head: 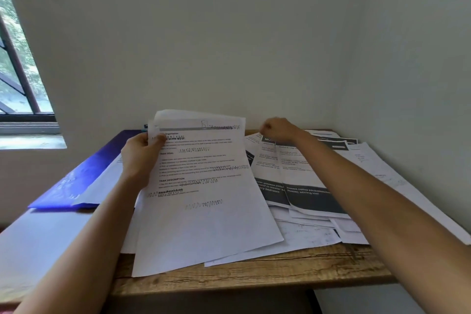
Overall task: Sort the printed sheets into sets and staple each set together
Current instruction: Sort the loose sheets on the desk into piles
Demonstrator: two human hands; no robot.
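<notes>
Printed sheets (305, 227) sprawl in a loose white pile across a rough-grained wooden table (254, 273) against a smooth pale wall (229, 33), beside a barred window (17, 71). A glossy blue folder (84, 176) lies at left. The left hand (139, 158) pinches a scribbled stack (204, 199), tilted up. The right hand (277, 130) curls over a dark-banded sheet (313, 196), grip unclear.
</notes>
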